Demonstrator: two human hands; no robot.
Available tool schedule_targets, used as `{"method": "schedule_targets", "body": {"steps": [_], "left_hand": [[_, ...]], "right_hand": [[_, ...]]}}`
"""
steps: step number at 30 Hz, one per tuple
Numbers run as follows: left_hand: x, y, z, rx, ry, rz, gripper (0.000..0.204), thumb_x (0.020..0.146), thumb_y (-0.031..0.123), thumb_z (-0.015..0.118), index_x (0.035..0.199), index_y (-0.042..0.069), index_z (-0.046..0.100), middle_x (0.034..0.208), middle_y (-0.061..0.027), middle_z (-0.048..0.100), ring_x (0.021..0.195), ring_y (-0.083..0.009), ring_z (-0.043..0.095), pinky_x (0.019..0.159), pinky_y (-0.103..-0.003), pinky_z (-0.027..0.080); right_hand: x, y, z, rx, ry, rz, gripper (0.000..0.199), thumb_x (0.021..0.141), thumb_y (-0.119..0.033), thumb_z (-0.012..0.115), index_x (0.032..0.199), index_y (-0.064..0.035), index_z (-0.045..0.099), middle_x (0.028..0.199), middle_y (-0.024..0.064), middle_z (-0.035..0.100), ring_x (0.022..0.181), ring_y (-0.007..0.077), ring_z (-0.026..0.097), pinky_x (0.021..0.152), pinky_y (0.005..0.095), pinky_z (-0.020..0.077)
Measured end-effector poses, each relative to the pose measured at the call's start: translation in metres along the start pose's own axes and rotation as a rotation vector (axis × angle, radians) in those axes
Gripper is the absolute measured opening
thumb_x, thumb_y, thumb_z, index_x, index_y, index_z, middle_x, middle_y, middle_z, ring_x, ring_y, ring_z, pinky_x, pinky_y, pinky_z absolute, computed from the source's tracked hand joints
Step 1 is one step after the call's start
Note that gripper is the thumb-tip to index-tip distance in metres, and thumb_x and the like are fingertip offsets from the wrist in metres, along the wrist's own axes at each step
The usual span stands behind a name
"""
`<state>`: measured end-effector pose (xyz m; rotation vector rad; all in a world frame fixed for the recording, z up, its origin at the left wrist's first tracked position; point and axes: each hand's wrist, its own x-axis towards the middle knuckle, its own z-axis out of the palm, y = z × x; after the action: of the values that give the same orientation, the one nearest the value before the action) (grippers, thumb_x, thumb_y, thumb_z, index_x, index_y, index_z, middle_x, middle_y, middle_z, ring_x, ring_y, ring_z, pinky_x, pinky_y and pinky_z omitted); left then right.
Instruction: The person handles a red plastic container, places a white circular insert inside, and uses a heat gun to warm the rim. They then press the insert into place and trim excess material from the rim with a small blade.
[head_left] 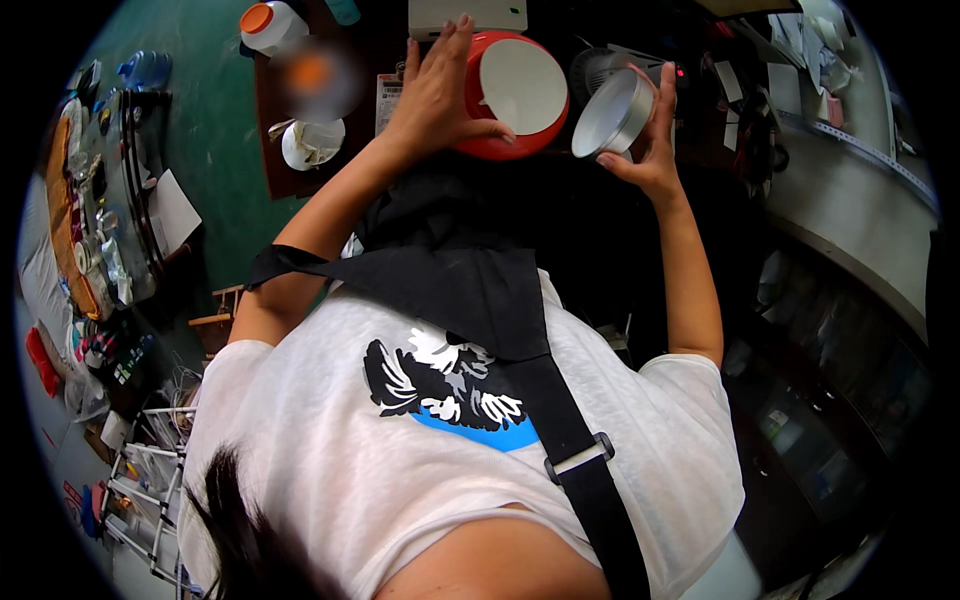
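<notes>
At the top middle stands a red round tub (487,148) with a large white disc (523,85) in its top. My left hand (435,98) rests along the tub's left side, its fingers stretched out. Its thumb reaches over the tub's front rim. To the right, my right hand (655,145) grips a shallow round white pan (612,115) with a pale metallic side, fingers and thumb round its outer edge. The pan is tilted, its hollow turned to the left, and it is apart from the tub.
A white jar with an orange lid (270,25) stands at the table's far left. Near it are a blurred orange-centred shape and a white bowl (326,135) with crumpled material. A pale box (465,14) lies behind the tub; a dark fan-like grille (597,68) is behind the pan.
</notes>
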<state>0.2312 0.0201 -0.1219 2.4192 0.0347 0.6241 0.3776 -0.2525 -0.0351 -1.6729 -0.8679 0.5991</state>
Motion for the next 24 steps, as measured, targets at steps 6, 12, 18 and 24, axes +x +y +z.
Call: {"method": "schedule_targets", "body": {"steps": [6,12,18,24], "left_hand": [[-0.001,0.01,0.009,-0.151,0.011,-0.161,0.156,0.048,0.067,0.092,0.162,0.001,0.007,0.165,-0.02,0.028,0.152,-0.0389,0.03,0.118,-0.069,0.018],[-0.009,0.012,0.013,-0.167,0.026,-0.251,0.151,0.05,0.064,0.093,0.161,-0.001,0.013,0.162,-0.0272,0.028,0.15,-0.0431,0.03,0.117,-0.068,0.021],[-0.025,-0.001,0.012,-0.271,-0.023,-0.317,0.128,0.068,0.06,0.087,0.158,-0.005,0.023,0.163,-0.0291,0.026,0.153,-0.0439,0.024,0.123,-0.054,0.021],[-0.021,-0.001,0.018,-0.42,-0.037,-0.406,0.089,0.095,0.049,0.067,0.158,-0.001,0.029,0.165,-0.0269,0.024,0.155,-0.0419,0.017,0.125,-0.049,0.017]], "right_hand": [[0.005,-0.007,0.007,0.056,-0.052,0.044,0.143,0.064,-0.016,0.089,0.163,-0.026,-0.013,0.161,0.0152,0.024,0.144,0.0327,0.039,0.116,0.0519,0.0425],[0.003,-0.014,0.015,0.063,-0.059,0.085,0.141,0.063,-0.019,0.089,0.164,-0.0233,-0.01,0.16,0.016,0.027,0.143,0.0326,0.041,0.114,0.0474,0.0431],[-0.005,-0.015,0.022,0.089,-0.042,0.128,0.139,0.064,-0.022,0.088,0.165,-0.0228,-0.007,0.161,0.0161,0.026,0.143,0.0326,0.04,0.115,0.0471,0.042],[-0.012,-0.012,0.025,0.116,-0.026,0.146,0.137,0.065,-0.023,0.088,0.165,-0.0226,-0.005,0.162,0.0159,0.025,0.145,0.0326,0.039,0.115,0.0472,0.0413]]}}
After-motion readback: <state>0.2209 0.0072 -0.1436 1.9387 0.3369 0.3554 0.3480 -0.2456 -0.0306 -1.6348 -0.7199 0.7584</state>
